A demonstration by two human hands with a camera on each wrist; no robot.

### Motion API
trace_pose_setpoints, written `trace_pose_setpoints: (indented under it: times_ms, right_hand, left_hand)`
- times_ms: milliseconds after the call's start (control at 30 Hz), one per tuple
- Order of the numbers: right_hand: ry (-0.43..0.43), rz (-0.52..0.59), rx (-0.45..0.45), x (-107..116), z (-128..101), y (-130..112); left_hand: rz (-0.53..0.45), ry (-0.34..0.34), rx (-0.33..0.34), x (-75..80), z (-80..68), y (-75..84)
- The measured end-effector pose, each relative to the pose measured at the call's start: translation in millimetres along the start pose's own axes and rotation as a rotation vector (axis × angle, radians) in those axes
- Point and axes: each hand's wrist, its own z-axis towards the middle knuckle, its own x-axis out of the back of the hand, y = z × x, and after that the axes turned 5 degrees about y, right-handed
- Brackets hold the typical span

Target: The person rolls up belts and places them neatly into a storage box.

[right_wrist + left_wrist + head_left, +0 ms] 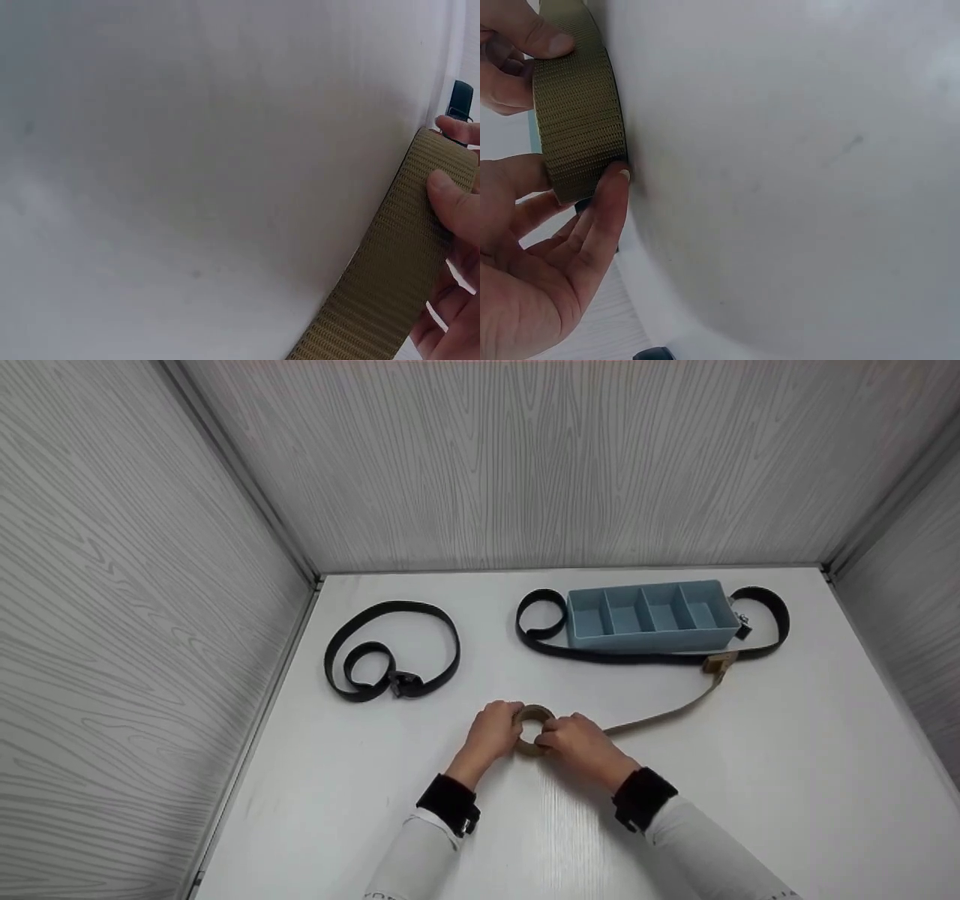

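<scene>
A tan webbing belt (535,711) stands on its edge on the white table, its near part coiled into a ring between both hands. My left hand (493,733) grips the coil's left side; in the left wrist view, its thumb and fingers pinch the ribbed strap (581,112). On the coil's right side, my right hand (583,746) pinches the band, with the thumb on the webbing (397,255) in the right wrist view. From there the loose tail runs right and back to a tan buckle (718,662). Part of the coil is hidden behind the right fingers.
A black belt (457,649), loosely coiled with its buckle, lies at the back left. Behind the hands to the right, a blue four-section tray (652,642) has another black belt (781,619) bent around it. Grey wood-grain panels (495,465) wall the table's back and sides.
</scene>
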Motion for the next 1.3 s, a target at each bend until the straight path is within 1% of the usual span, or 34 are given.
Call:
trace_pose_setpoints:
  times_ms: [200,300,367,467,600,633,700,800,900,1000,1067,1167,1300]
  right_hand:
    - [-0.006,0.118,-0.001,4.0,-6.0,7.5]
    - [0.008,0.137,0.015,4.1,-6.6,8.9]
    - [0.018,0.133,0.029,3.0,-6.1,8.6]
    - [0.031,0.097,0.038,1.0,-3.9,6.8]
    - [0.023,0.033,0.019,0.3,-0.8,4.3]
    - [0.018,0.026,0.014,0.4,-0.3,4.1]
    - [0.010,0.032,0.006,0.9,-0.5,4.0]
    - [-0.007,0.060,-0.002,2.7,-1.0,4.5]
    - [-0.021,0.074,-0.014,5.4,-2.1,7.7]
    - [-0.029,0.066,-0.010,6.7,-2.7,10.6]
    - [-0.023,0.060,0.007,5.9,-3.7,11.4]
    - [-0.014,0.054,0.043,4.5,-3.4,10.8]
    - [0.007,0.032,0.075,4.2,0.3,9.4]
  left_hand:
    - [0.099,-0.024,-0.069,1.0,2.0,-2.2]
    - [0.119,-0.022,-0.102,1.5,3.7,-2.1]
    - [0.111,-0.023,-0.107,0.7,3.7,-1.7]
    - [0.087,-0.017,-0.077,-0.5,1.9,-0.4]
    - [0.049,0.028,0.007,-2.5,-1.2,1.4]
    - [0.049,0.040,0.019,-2.8,-1.5,1.8]
    - [0.066,0.053,0.022,-3.2,-1.2,2.8]
    - [0.118,0.053,-0.007,-3.0,0.6,4.0]
    - [0.178,0.030,-0.061,-1.4,3.8,5.1]
    - [0.202,0.015,-0.115,-0.6,5.6,4.4]
    - [0.200,0.014,-0.143,-0.9,5.6,3.4]
    - [0.180,0.019,-0.158,-1.5,5.9,1.3]
    - [0.138,0.035,-0.128,-1.0,7.2,-1.4]
